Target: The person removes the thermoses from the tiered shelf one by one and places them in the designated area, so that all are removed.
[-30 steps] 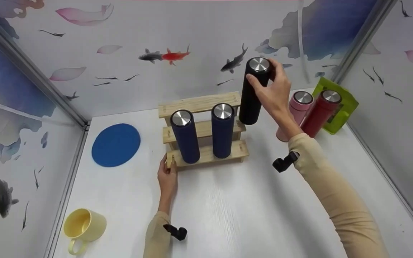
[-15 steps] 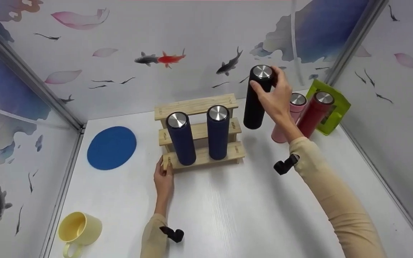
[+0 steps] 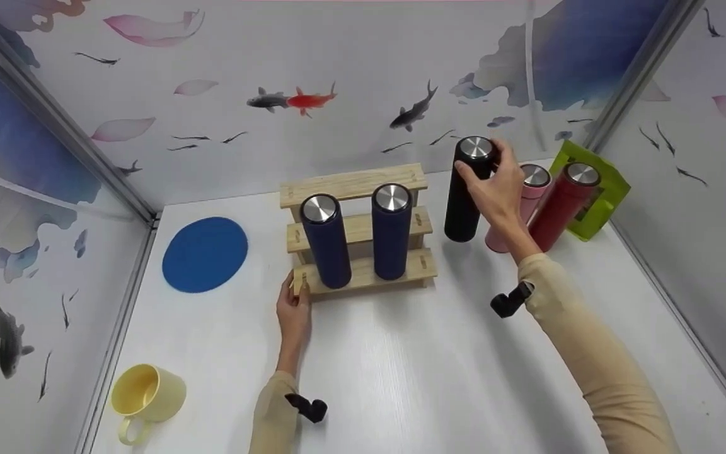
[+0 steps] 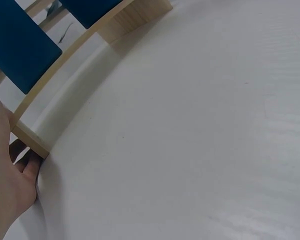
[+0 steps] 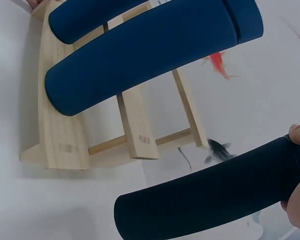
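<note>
In the head view my right hand [image 3: 495, 189] grips a black thermos flask [image 3: 464, 208] near its steel-capped top. The flask is upright, apart from the right end of a three-step wooden rack [image 3: 410, 260]; whether its base touches the table I cannot tell. Two dark blue flasks stand on the rack's lowest step, one on the left [image 3: 328, 252] and one on the right [image 3: 392, 239]. My left hand [image 3: 293, 312] holds the left end of that step, thumb on top; the left wrist view shows fingers [image 4: 30, 165] below the board's end.
Right of my right hand stand a pink flask [image 3: 530, 192] and a red flask [image 3: 561, 208], with a green object [image 3: 615, 186] behind. A blue disc [image 3: 205, 255] lies left of the rack. A yellow mug [image 3: 164, 397] is at the front left. Printed walls enclose the table.
The black flask has moved right and down with my right hand, away from the rack's right end. My left hand keeps its hold on the rack, and the blue flasks stay put.
</note>
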The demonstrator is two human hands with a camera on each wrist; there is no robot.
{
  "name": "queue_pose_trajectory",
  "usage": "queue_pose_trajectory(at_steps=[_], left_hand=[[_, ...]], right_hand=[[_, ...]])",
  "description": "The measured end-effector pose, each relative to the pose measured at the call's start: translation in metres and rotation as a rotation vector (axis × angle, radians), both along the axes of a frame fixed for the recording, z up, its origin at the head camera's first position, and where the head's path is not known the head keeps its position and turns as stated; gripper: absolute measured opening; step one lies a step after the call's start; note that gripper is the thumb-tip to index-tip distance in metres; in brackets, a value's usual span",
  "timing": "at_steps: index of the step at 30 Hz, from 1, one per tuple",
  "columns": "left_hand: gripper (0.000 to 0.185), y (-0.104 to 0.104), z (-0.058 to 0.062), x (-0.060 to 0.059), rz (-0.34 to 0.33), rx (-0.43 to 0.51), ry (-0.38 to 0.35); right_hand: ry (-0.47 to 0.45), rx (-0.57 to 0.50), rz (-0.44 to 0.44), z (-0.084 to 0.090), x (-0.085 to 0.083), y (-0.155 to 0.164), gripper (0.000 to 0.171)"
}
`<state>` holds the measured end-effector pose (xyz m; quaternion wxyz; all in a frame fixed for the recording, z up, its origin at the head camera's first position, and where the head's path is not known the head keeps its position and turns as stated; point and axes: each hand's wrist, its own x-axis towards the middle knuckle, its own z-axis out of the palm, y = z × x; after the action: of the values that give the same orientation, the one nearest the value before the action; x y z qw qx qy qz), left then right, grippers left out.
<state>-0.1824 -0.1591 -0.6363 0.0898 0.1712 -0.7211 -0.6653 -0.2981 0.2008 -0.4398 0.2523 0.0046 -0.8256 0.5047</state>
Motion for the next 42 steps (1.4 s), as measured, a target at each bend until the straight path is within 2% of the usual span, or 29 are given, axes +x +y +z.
queue_pose_trajectory(at_steps=[5,8,21,27,33,36,42], left_hand=[[0.053,0.004,0.023,0.009,-0.022,-0.01,0.002],[0.053,0.005,0.027,0.011,-0.02,-0.017,0.01],[0.053,0.003,0.026,0.012,-0.026,-0.016,0.011],[0.052,0.004,0.027,0.012,-0.021,-0.026,0.027],[0.052,0.005,0.028,0.013,-0.022,-0.035,0.019],[0.053,0.004,0.022,0.009,-0.028,-0.034,0.009],[0.054,0.0,-0.009,-0.003,-0.003,-0.015,-0.006]], right_hand=[[-0.019,0.022,-0.017,-0.012,-0.001,0.005,0.064],[-0.031,0.042,-0.025,-0.018,-0.001,0.007,0.064],[-0.032,0.034,-0.082,-0.046,-0.002,0.012,0.065],[-0.059,0.043,-0.088,-0.054,-0.002,0.015,0.065],[-0.041,0.028,-0.092,-0.057,-0.001,0.017,0.065],[-0.032,0.039,-0.081,-0.058,0.001,0.017,0.065],[-0.025,0.076,-0.059,-0.056,0.004,0.019,0.066]])
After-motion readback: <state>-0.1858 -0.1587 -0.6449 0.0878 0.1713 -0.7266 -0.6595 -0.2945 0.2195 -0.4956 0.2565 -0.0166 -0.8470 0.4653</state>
